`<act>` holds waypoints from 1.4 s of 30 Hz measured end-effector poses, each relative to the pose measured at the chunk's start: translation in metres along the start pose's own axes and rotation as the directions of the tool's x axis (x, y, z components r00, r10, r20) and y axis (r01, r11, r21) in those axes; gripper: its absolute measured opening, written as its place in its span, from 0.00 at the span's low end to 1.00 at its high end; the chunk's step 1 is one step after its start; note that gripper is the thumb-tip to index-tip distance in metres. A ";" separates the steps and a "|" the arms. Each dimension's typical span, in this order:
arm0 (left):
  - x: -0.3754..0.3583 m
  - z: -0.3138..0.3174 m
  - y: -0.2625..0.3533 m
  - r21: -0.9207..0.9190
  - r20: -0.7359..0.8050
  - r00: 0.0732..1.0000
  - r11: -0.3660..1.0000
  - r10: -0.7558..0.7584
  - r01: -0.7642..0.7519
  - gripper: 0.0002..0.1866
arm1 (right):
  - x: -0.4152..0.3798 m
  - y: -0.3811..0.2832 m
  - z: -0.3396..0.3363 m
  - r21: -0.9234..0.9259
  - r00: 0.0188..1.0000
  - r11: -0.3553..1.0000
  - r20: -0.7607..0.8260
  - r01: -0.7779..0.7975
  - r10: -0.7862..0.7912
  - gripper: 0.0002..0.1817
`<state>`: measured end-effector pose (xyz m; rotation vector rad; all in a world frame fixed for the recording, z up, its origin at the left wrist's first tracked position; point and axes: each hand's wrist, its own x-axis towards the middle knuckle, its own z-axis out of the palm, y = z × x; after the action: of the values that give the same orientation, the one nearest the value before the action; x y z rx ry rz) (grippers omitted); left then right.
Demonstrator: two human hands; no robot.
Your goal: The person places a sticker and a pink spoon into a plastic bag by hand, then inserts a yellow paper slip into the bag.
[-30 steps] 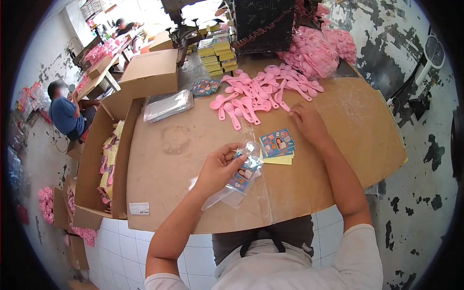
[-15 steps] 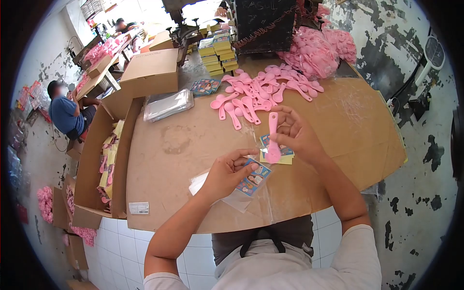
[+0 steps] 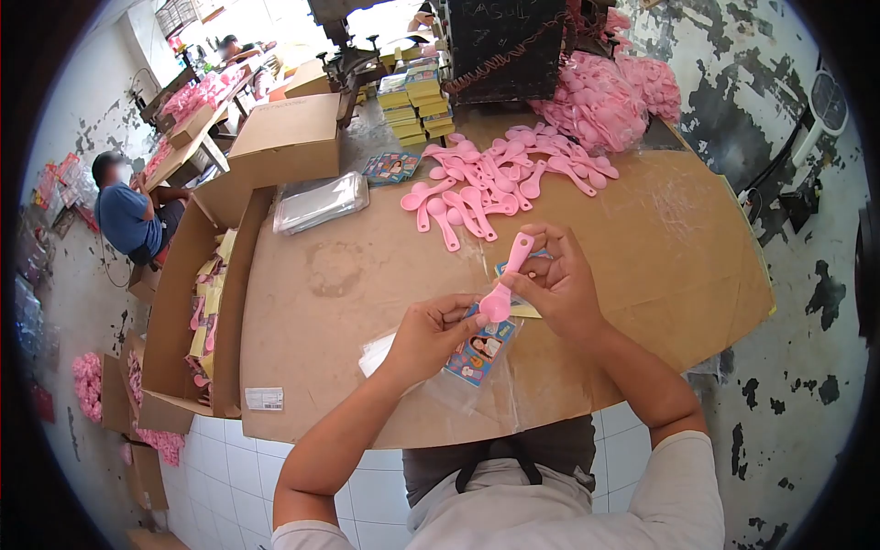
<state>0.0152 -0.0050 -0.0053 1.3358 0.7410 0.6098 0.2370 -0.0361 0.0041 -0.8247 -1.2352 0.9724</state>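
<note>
My left hand (image 3: 433, 337) pinches a clear plastic bag (image 3: 458, 392) and a blue printed card (image 3: 478, 352) near the front of the table. Held in my right hand (image 3: 561, 289) is a pink spoon (image 3: 518, 252), tilted, its handle up and its bowl over the top of the card by my left fingertips. More cards with a yellow edge (image 3: 525, 311) lie partly hidden under my right hand. White and clear bags (image 3: 377, 352) rest beside my left wrist. Beyond my hands spreads a loose pile of pink spoons (image 3: 500, 179).
At the left stands an open carton (image 3: 165, 339) of packed cards and spoons. Behind are a closed carton (image 3: 284, 128), a stack of clear bags (image 3: 321, 202), card stacks (image 3: 417, 96) and bagged pink spoons (image 3: 596, 101). A seated person (image 3: 128, 215) is at the far left.
The pink spoon has tilted and its bowl has moved left onto the top of the card. My right hand has moved slightly down and toward my left hand.
</note>
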 end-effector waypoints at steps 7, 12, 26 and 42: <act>0.002 -0.005 0.004 -0.140 -0.001 0.999 0.989 0.047 -0.047 0.19 | 0.002 0.014 -0.016 -0.127 0.955 0.991 0.296 0.050 -0.010 0.22; 0.000 -0.007 0.004 -0.127 0.049 0.999 0.992 0.018 -0.011 0.21 | 0.006 -0.023 -0.003 0.036 0.911 0.992 0.403 -0.118 0.093 0.14; -0.006 -0.019 0.013 -0.400 0.350 0.936 0.908 0.026 0.124 0.23 | 0.014 -0.047 0.007 -0.351 0.849 0.869 0.511 0.348 -0.133 0.06; -0.020 0.007 0.032 0.307 -0.010 0.857 0.817 0.515 -0.488 0.20 | 0.021 -0.112 0.032 -0.701 0.864 0.517 0.467 0.491 -0.188 0.06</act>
<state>0.0086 -0.0196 0.0296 1.8158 0.5611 1.0189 0.2229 -0.0595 0.1194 -1.0578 -2.1286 0.1434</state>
